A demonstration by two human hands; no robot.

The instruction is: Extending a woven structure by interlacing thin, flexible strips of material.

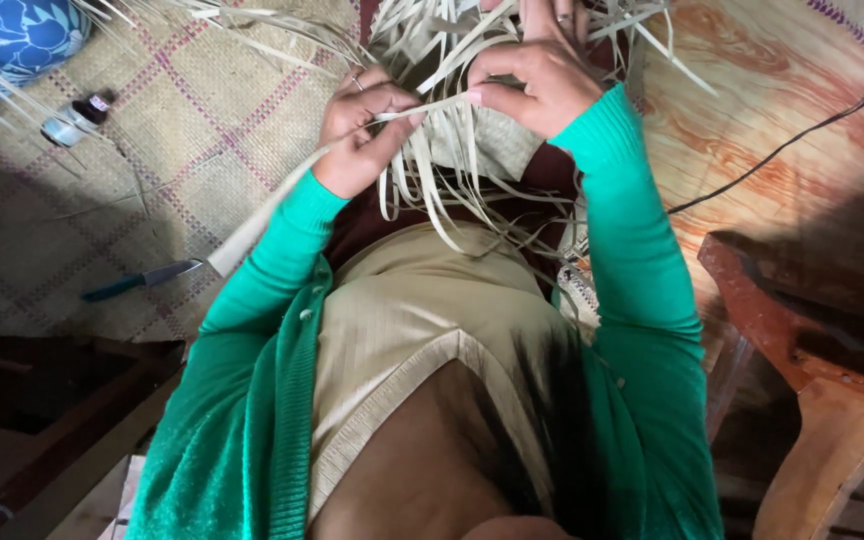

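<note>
A pale checked woven floor mat spreads under everything, keeping the work off the wood-patterned floor. On the lap sits a half-woven piece of flat pale straw strips, its loose ends fanning outward so each stays reachable. The left hand pinches one long strip taut between thumb and closed fingers, while the right hand closes its fingers on the same strip's other end, holding it tight against the weave. A blue-handled knife lies near on the mat, by the left elbow. A small dark bottle rests farther off.
</note>
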